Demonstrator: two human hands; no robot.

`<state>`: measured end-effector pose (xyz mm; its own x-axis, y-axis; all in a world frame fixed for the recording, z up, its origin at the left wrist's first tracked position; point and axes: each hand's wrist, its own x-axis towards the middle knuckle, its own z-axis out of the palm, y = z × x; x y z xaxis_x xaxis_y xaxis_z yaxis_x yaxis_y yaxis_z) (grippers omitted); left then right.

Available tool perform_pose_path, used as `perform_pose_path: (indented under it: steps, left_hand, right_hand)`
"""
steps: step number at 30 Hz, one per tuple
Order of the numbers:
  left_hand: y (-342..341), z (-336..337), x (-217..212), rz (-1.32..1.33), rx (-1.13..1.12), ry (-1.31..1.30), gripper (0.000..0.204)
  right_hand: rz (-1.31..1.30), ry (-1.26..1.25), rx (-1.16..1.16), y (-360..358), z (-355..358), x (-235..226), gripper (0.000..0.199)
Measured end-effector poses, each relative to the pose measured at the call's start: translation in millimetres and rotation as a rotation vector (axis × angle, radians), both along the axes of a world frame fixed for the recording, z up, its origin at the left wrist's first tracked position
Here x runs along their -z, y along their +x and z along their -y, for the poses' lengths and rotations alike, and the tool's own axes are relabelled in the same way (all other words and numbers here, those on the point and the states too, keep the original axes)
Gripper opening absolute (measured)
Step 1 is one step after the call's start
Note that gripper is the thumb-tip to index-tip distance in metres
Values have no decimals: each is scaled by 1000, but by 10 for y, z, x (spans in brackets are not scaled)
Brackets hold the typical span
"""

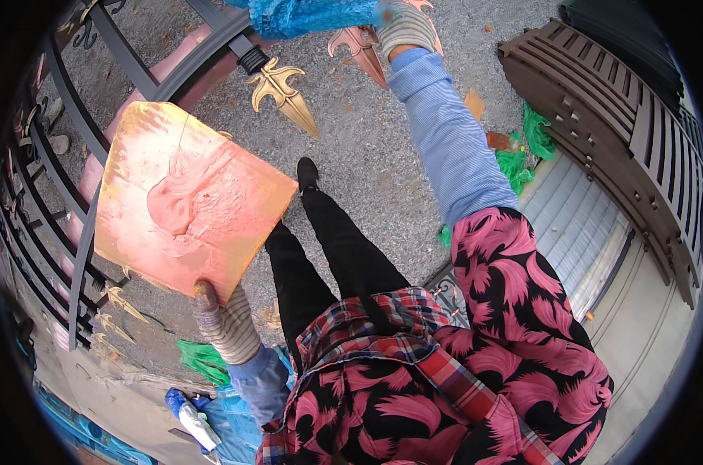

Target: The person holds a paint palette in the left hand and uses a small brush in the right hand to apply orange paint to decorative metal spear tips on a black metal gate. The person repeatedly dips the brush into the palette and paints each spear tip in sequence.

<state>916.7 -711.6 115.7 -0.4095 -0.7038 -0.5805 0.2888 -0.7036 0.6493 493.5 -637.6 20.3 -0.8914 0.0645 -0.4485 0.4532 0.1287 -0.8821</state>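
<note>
My left hand (pixel 226 319), in a striped, stained glove, grips the lower corner of a flat square board (pixel 127 209). Its face is coated yellow and pink, with a thick smear of pink paint (pixel 182 200) in the middle. At the top edge my right hand (pixel 407 29), gloved alike, is closed beside a copper-pink spearhead finial (pixel 359 53) and blue plastic wrap (pixel 312 19). What its fingers hold, if anything, is hidden. Between my hands a gold spearhead finial (pixel 283 91) points down from a dark metal fence bar (pixel 204 58).
Dark fence panels (pixel 61 147) with gold finials lie along the left. Brown slatted metal panels (pixel 599 108) are stacked at the right. Green plastic scraps (pixel 514 167) lie on the grey gravelly ground (pixel 367 186). A blue plastic sheet (pixel 235 415) is at lower left.
</note>
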Motion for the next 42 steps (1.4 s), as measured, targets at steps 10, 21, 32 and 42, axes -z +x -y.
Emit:
perform_pose_path:
  steps: [10, 21, 32, 42]
  left_hand:
    - [-47, -1, -41, -43, 13, 96, 72]
    - [-66, 21, -46, -152, -33, 273, 70]
    - [-267, -99, -134, -165, 42, 217, 67]
    - [-291, -136, -59, -198, 24, 261, 66]
  right_hand:
    - [-513, 1021, -674, 26, -64, 175, 39]
    - [-379, 1125, -650, 181, -98, 174, 35]
    - [-391, 1128, -634, 145, -225, 54, 31]
    - [-347, 1106, -640, 104, -294, 56, 24]
